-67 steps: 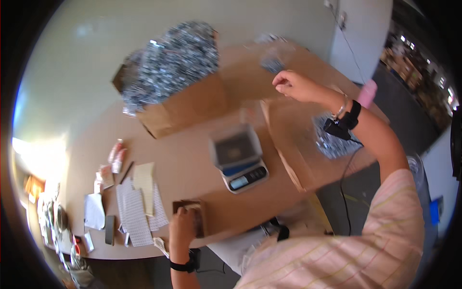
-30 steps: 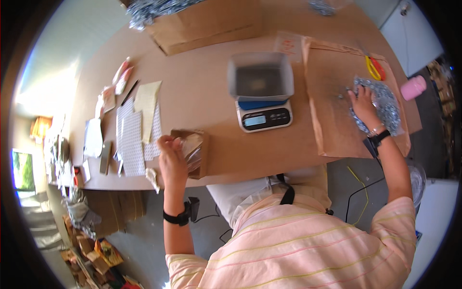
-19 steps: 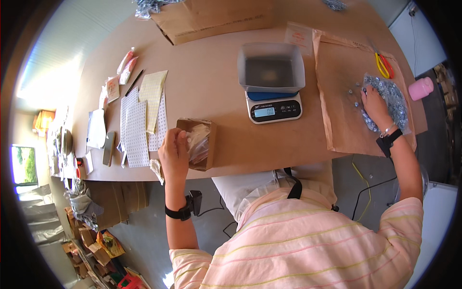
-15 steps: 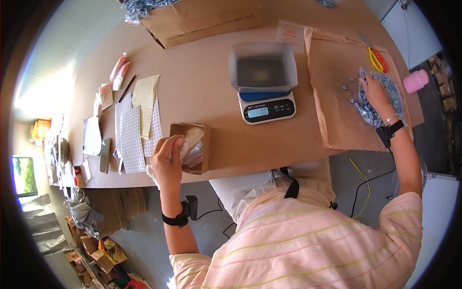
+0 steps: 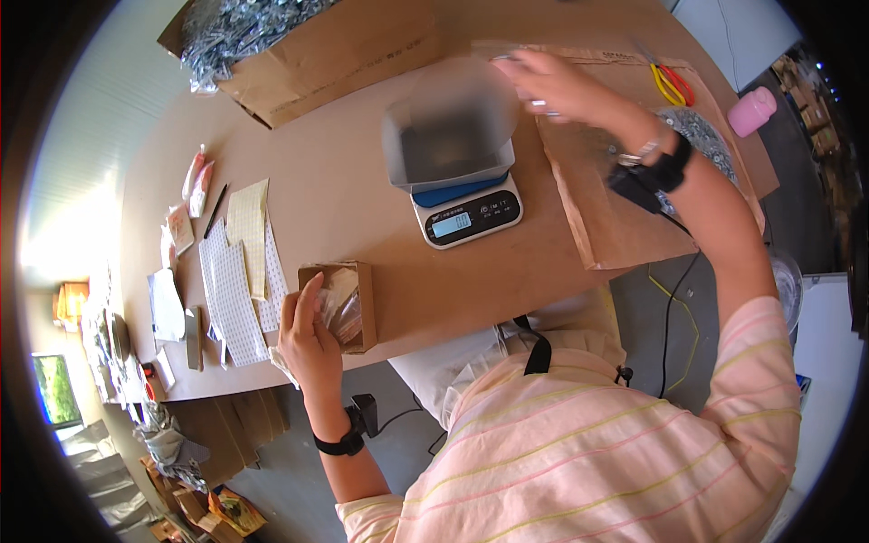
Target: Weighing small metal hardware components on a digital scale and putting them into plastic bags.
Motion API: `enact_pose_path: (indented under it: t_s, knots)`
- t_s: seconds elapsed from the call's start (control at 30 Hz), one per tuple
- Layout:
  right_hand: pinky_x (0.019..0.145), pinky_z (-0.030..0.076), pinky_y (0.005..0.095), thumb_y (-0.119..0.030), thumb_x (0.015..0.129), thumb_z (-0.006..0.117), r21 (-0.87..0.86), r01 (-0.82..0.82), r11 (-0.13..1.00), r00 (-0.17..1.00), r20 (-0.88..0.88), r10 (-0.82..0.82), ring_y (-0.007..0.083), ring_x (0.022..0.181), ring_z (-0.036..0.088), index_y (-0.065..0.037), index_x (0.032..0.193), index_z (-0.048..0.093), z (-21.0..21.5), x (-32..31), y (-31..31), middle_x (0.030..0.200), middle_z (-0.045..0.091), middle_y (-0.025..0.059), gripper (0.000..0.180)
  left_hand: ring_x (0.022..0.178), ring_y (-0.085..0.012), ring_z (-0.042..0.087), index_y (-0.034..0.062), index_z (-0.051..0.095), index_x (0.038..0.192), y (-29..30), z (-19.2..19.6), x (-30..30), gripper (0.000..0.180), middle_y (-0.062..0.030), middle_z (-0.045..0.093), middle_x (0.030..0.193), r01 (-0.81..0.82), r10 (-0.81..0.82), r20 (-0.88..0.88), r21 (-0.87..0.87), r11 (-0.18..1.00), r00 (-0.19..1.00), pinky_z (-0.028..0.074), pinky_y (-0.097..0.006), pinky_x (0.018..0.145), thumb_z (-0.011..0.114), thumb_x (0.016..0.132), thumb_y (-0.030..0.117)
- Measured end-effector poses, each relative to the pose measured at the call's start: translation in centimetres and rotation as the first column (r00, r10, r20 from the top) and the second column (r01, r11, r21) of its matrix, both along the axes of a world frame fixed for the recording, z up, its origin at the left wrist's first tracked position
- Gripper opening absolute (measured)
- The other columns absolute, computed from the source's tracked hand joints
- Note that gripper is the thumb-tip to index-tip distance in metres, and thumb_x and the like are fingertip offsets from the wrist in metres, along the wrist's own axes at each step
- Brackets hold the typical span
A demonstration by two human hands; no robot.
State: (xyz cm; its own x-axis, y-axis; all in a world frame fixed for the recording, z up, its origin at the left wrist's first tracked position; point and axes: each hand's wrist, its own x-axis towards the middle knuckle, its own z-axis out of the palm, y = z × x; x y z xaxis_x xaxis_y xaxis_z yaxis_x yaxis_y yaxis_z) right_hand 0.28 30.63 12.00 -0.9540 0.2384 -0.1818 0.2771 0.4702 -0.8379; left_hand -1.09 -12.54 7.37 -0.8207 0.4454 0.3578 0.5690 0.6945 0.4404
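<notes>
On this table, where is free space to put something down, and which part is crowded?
Bare wood lies between the paper sheets and the scale, and between the big cardboard box and the small box. The left edge, and the brown paper on the right, are crowded.

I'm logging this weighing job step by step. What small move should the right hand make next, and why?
Probably open the fingers and drop the small metal pieces into the grey tray on the scale: the right hand is pinched, raised at the tray's rim.

Packing workshop: scale, screw-filled carton.
</notes>
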Motion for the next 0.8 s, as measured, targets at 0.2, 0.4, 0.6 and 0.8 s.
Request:
enact_pose_path:
  t_s: [0.2, 0.4, 0.6, 0.8]
  knots:
    - [0.076, 0.050, 0.0453, -0.047, 0.105, 0.042, 0.500, -0.186, 0.846, 0.935, -0.173, 0.308, 0.0357, 0.085, 0.065, 0.002, 0.099, 0.053, -3.4, -4.8, -5.1, 0.093, 0.064, 0.0187, 0.050, 0.085, -0.0272, 0.061, 0.0059, 0.070, 0.116, 1.2, 0.7, 1.4, 0.048, -0.0109, 0.061, 0.094, 0.086, -0.085, -0.016, 0.052, 0.995, 0.996, 0.050, -0.037, 0.075, 0.050, 0.078, -0.014]
    - [0.073, 0.050, 0.0450, -0.044, 0.106, 0.038, 0.582, -0.195, 0.790, 0.895, -0.224, 0.386, 0.0357, 0.083, 0.063, 0.001, 0.097, 0.052, -4.1, -4.8, -5.3, 0.090, 0.062, 0.0189, 0.048, 0.076, -0.0253, 0.060, 0.0057, 0.075, 0.102, 1.2, 0.7, 2.5, 0.041, -0.0091, 0.060, 0.081, 0.085, -0.081, -0.054, 0.071, 0.994, 0.995, 0.050, -0.034, 0.069, 0.053, 0.074, -0.016]
    - [0.048, 0.038, 0.0208, -0.044, 0.103, 0.044, -0.318, -0.155, 0.935, 0.988, -0.049, 0.147, 0.0056, 0.063, 0.041, -0.006, 0.093, 0.052, -2.3, -3.4, -4.1, 0.084, 0.048, 0.0002, 0.041, 0.062, -0.0234, 0.059, 0.0045, 0.071, 0.087, 3.5, 1.5, 4.3, 0.025, -0.0088, 0.059, 0.074, 0.059, -0.061, 0.019, 0.122, 0.991, 0.998, 0.049, -0.033, 0.058, 0.063, 0.074, -0.015]
    - [0.067, 0.047, 0.0206, -0.031, 0.095, 0.054, -0.881, -0.139, 0.451, 0.984, -0.175, -0.038, 0.0111, 0.079, 0.050, 0.001, 0.115, 0.058, -0.6, -0.8, -2.8, 0.098, 0.053, 0.0050, 0.039, 0.055, -0.0206, 0.055, 0.0013, 0.060, 0.077, 5.6, -0.3, 5.3, 0.019, -0.0088, 0.059, 0.068, 0.155, -0.187, 0.145, 0.207, 0.966, 0.972, 0.043, -0.031, 0.051, 0.079, 0.079, 0.002]
